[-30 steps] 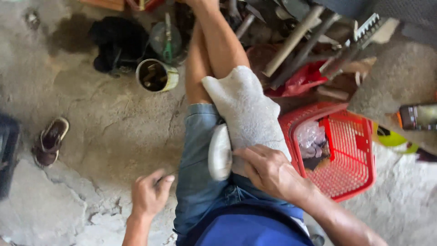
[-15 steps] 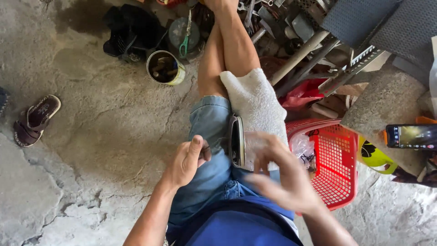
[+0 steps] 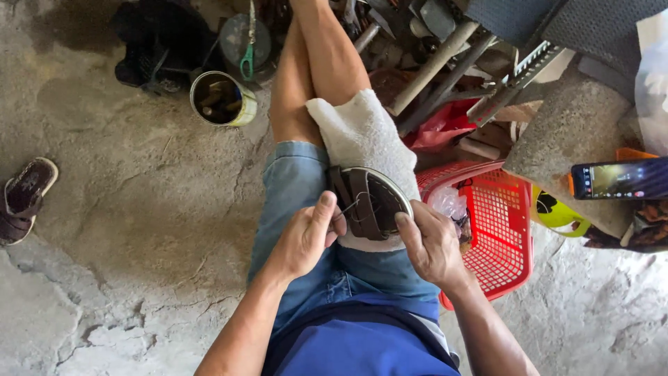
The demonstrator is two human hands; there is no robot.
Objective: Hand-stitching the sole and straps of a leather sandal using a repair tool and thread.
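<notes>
Sandal [image 3: 369,202] now between both hands

Blue shirt [image 3: 362,345], faded denim shorts [image 3: 292,188], bare forearms and legs.

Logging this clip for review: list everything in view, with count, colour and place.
sandal: 1, brown with pale sole, on the towel, held by both hands
towel: 1, white, over the right knee
second sandal: 1, brown, on the floor at far left
tin: 1, pale green, on the floor left of the legs
basket: 1, red, right of the legs
plastic bag: 1, clear, inside the basket
phone: 1, dark, screen lit, on a stone block at right
scissors: 1, green handles, above the tin
shorts: 1, blue denim
left hand: 1, at the sandal's strap
right hand: 1, on the sandal's near edge
</notes>
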